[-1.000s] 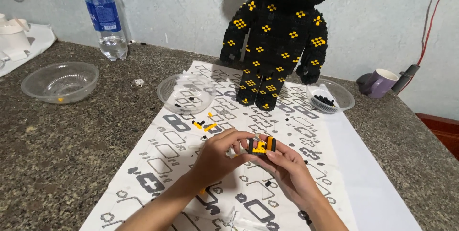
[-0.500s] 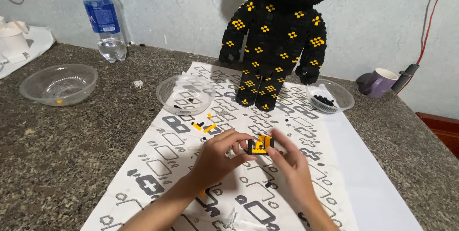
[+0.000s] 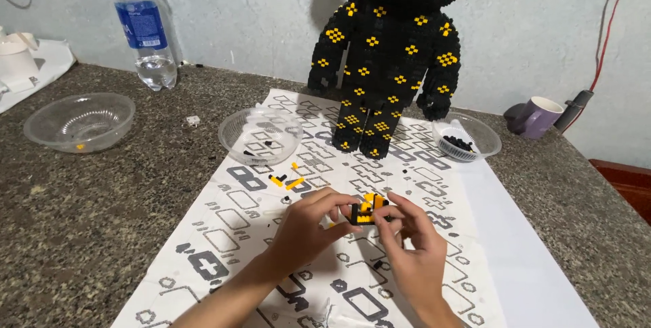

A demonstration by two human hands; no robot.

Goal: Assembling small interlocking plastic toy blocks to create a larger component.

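Observation:
Both my hands meet over a printed instruction sheet (image 3: 224,233) on the stone counter. My left hand (image 3: 308,226) and my right hand (image 3: 410,246) pinch between their fingertips a small black and yellow brick assembly (image 3: 366,209), held just above the paper. A few loose yellow and black bricks (image 3: 285,180) lie on the sheet just beyond my left hand. Behind them stands a tall black brick figure with yellow diamond patches (image 3: 393,56), upright on the far end of the sheet.
A clear plastic bowl (image 3: 261,137) sits left of the figure's feet, another with black bricks (image 3: 468,139) to its right. A third clear bowl (image 3: 80,121) stands far left, a water bottle (image 3: 148,26) behind it. A purple mug (image 3: 539,116) is by the wall.
My hands stay together on the small assembly, drifting slightly down and right on the sheet. The fingers have shifted their grip a little.

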